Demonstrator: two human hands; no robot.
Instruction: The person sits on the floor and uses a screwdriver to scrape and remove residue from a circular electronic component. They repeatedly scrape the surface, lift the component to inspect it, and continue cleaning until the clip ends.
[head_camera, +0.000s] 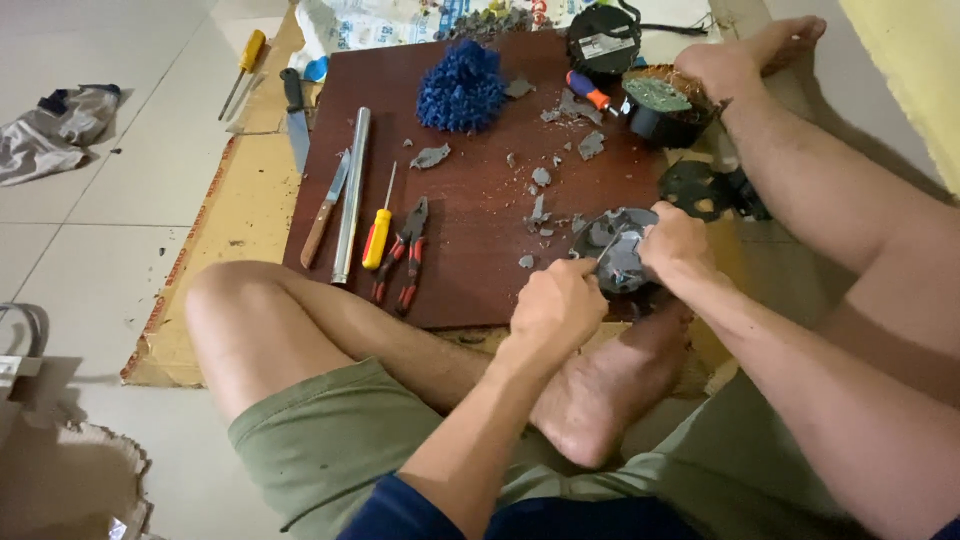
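Note:
I sit on the floor with a dark red board in front of my legs. A grey round plastic casing, partly broken, rests at the board's near right edge. My right hand grips the casing from the right. My left hand is closed around a thin tool whose metal tip meets the casing; the tool's handle is hidden in my fist. Grey plastic shards lie scattered across the board.
On the board's left lie a metal tube, a yellow-handled screwdriver, red-handled pliers and a knife. A blue bristly bundle and a black round motor part sit at the far side. Cardboard underlies the board.

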